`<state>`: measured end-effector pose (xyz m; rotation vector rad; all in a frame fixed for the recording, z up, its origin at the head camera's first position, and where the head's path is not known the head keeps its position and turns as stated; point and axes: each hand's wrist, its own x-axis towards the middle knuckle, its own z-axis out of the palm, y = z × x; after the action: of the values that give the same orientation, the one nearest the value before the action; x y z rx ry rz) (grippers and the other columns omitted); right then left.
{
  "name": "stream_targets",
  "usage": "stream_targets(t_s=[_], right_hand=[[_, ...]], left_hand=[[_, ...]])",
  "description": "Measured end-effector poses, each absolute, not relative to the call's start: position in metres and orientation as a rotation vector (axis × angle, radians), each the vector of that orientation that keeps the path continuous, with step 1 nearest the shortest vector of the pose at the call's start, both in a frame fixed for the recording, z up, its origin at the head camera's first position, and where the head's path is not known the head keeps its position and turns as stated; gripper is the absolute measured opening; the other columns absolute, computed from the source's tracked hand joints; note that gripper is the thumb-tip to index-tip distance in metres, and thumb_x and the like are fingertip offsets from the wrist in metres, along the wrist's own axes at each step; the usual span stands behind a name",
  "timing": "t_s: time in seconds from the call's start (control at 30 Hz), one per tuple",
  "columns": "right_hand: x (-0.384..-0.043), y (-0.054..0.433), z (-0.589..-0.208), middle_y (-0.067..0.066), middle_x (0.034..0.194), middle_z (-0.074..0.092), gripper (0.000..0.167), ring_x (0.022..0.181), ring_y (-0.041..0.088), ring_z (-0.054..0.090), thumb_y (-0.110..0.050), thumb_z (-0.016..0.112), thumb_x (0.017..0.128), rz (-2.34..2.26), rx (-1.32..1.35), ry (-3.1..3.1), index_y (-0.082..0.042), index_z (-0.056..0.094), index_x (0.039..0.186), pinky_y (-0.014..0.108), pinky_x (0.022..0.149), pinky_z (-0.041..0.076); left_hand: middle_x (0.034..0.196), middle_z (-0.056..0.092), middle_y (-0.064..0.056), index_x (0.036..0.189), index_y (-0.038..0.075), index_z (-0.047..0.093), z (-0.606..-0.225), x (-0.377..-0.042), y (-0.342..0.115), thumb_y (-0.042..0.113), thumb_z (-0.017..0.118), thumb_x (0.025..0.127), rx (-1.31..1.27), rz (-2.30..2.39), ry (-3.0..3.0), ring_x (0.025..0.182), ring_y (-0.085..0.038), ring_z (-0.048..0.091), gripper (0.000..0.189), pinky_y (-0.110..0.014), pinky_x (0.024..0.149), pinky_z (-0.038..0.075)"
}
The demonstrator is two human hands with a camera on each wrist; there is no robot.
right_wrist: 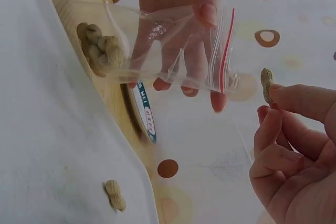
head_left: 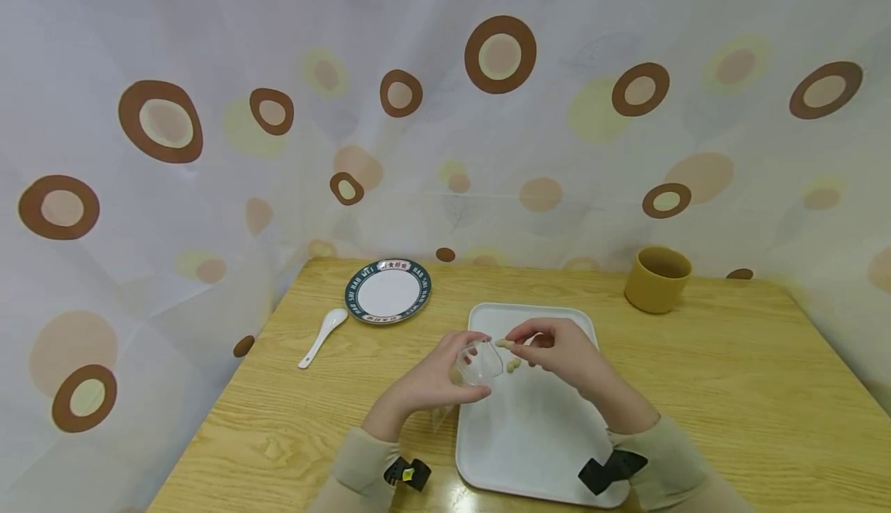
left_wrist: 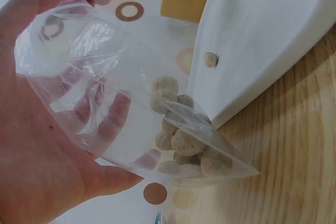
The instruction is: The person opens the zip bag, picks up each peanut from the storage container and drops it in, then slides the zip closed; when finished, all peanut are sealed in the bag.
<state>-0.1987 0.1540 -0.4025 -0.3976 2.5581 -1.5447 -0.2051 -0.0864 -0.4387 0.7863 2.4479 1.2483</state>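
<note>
A clear zip bag (head_left: 479, 364) is held by my left hand (head_left: 435, 377), with the thumb on one side and the fingers on the other. Its mouth, edged with a red line in the right wrist view, faces my right hand (head_left: 567, 354). Several unshelled peanuts (left_wrist: 186, 140) lie bunched in the bag's lower corner. Between thumb and fingertips my right hand pinches a single peanut (right_wrist: 267, 85), just outside the bag's mouth. Another peanut (right_wrist: 114, 195) lies on the white tray (head_left: 536, 436), under the hands.
On the wooden table (head_left: 731, 374), a round plate (head_left: 388, 292) with a dark patterned rim stands at the back left. A white spoon (head_left: 323, 337) lies beside it. At the back right stands a yellow cup (head_left: 657, 281). A spotted curtain (head_left: 431, 126) hangs behind the table.
</note>
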Motion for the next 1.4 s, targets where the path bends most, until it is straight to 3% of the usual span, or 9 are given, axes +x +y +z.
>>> stream_targets(t_s=[0.37,0.6,1.4], right_hand=[[-0.193,0.140,-0.397,0.007,0.087,0.069,0.015,0.068,0.022,0.059,-0.013,0.073,0.088,-1.542,-0.476,2.550,-0.005,0.074,0.102,0.024,0.058,0.044],[-0.194,0.138,-0.398,0.005,0.087,0.070,0.016,0.067,0.017,0.060,-0.011,0.072,0.088,-1.515,-0.510,2.576,-0.006,0.074,0.103,0.024,0.058,0.044],[-0.221,0.163,-0.448,0.009,0.099,0.070,0.025,0.073,0.017,0.058,-0.009,0.069,0.090,-1.401,-0.217,2.631,-0.002,0.071,0.113,0.030,0.065,0.049]], left_hand=[[0.138,0.044,-0.005,0.146,0.020,0.040,-0.438,-0.205,-0.085,0.036,0.075,0.083,0.778,1.242,2.451,0.119,-0.020,0.049,0.074,-0.045,0.100,0.044],[0.138,0.044,-0.004,0.146,0.020,0.039,-0.438,-0.205,-0.086,0.036,0.075,0.083,0.786,1.240,2.455,0.120,-0.019,0.049,0.074,-0.044,0.101,0.044],[0.139,0.044,-0.016,0.146,0.018,0.040,-0.438,-0.205,-0.092,0.035,0.075,0.083,0.783,1.260,2.470,0.120,-0.023,0.048,0.074,-0.049,0.103,0.043]])
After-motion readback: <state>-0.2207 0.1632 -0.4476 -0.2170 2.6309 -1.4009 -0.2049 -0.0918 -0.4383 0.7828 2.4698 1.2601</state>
